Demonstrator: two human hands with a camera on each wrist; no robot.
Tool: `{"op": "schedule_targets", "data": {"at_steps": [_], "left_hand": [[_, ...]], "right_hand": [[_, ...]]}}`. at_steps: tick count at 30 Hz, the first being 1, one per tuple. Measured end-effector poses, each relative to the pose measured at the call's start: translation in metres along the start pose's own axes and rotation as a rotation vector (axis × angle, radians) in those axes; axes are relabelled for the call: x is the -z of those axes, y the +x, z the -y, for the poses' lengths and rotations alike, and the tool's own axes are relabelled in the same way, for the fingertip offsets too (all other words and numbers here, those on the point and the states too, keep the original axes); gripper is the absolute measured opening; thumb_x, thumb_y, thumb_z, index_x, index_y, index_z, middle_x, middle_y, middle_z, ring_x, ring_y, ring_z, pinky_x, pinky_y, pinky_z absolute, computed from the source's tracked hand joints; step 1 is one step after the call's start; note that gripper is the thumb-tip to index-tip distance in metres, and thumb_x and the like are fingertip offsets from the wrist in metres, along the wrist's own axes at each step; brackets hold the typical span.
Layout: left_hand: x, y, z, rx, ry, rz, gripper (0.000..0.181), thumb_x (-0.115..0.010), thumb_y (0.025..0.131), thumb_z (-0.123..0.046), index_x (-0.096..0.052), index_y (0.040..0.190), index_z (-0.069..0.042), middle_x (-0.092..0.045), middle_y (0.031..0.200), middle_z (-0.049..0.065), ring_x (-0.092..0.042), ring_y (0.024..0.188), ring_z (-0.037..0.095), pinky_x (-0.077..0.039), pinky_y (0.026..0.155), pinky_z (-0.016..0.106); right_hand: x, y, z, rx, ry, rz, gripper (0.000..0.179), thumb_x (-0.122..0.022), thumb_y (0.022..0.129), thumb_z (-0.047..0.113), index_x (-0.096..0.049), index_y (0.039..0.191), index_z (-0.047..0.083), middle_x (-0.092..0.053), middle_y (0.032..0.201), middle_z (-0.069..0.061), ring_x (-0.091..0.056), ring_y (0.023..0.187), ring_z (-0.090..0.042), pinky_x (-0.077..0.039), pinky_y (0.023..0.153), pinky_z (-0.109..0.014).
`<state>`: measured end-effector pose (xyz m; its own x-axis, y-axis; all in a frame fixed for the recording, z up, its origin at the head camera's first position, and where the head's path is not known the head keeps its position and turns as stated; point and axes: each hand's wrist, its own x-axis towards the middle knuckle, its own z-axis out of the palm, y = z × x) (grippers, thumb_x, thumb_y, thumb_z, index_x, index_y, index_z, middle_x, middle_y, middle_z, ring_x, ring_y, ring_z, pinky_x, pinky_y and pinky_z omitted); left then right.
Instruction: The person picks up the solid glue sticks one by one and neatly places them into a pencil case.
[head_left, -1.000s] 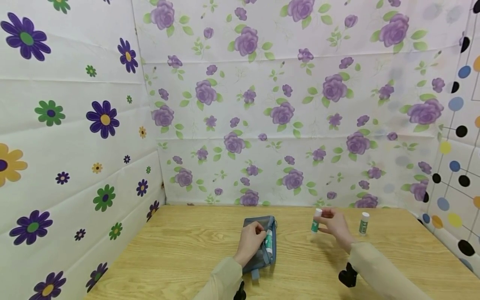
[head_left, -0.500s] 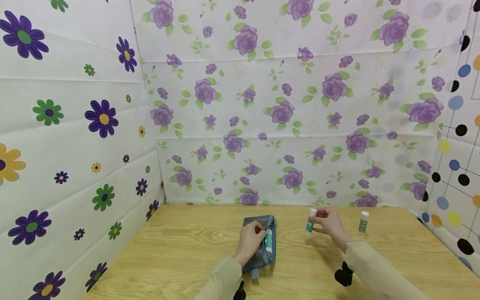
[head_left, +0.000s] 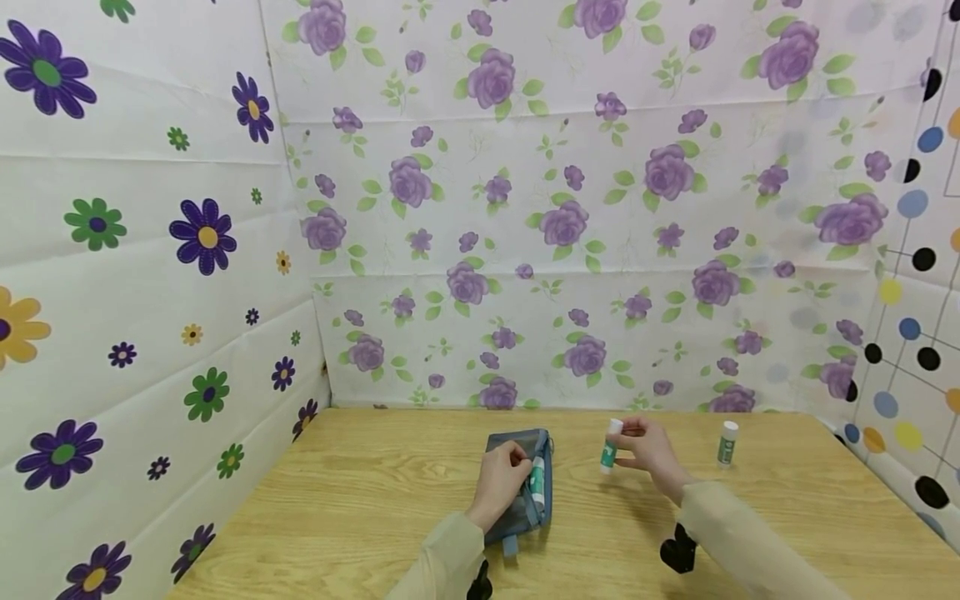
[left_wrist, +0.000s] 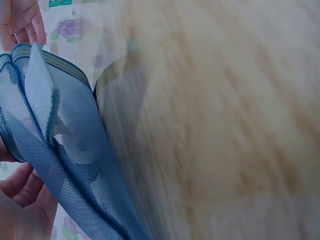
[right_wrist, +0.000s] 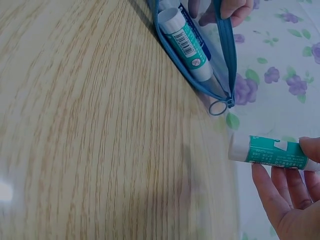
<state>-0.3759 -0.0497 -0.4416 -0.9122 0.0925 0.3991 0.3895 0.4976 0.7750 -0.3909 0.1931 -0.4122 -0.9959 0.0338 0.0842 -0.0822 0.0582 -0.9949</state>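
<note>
A blue mesh zipper pouch [head_left: 517, 531] lies on the table with its zip undone. My left hand [head_left: 497, 485] pinches one edge of its opening and holds it apart. Inside, the right wrist view shows a green and white glue stick [right_wrist: 187, 47] beside something dark blue, partly hidden. Right of the pouch, my right hand [head_left: 651, 460] grips another glue stick [head_left: 608, 455] between thumb and fingers, tilted and raised over the table. In the right wrist view this glue stick [right_wrist: 276, 151] points its white end towards the pouch side.
A further glue stick [head_left: 727, 444] stands upright on the wooden table [head_left: 390, 475], right of my right hand. Flower-patterned cloth [head_left: 465, 208] hangs behind the table and on the left; dotted cloth [head_left: 911, 358] hangs on the right.
My right hand has moved left with the glue stick, closer to the pouch, and the glue stick has tilted. My left hand stays on the pouch.
</note>
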Motion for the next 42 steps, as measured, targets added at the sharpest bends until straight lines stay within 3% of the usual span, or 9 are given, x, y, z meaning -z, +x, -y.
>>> {"op": "schedule_targets", "data": {"at_steps": [20, 42], "left_hand": [[0.002, 0.0, -0.001, -0.008, -0.008, 0.011, 0.007, -0.056, 0.086, -0.005, -0.058, 0.079, -0.008, -0.049, 0.065, -0.003, -0.044, 0.053, 0.011, -0.038, 0.049, 0.027], [0.003, -0.001, -0.003, -0.001, -0.02, 0.019, 0.007, -0.056, 0.086, -0.005, -0.058, 0.08, -0.007, -0.05, 0.065, -0.003, -0.045, 0.053, 0.011, -0.038, 0.049, 0.027]], "right_hand": [[-0.016, 0.002, -0.002, -0.031, 0.03, 0.037, 0.039, -0.059, 0.086, 0.004, -0.041, 0.116, -0.014, -0.048, 0.098, -0.02, -0.057, 0.083, -0.028, -0.046, 0.075, -0.046], [-0.036, 0.0, -0.004, -0.03, 0.029, 0.039, 0.029, -0.06, 0.086, 0.003, -0.048, 0.108, -0.014, -0.052, 0.091, -0.018, -0.059, 0.079, -0.028, -0.045, 0.074, -0.049]]}}
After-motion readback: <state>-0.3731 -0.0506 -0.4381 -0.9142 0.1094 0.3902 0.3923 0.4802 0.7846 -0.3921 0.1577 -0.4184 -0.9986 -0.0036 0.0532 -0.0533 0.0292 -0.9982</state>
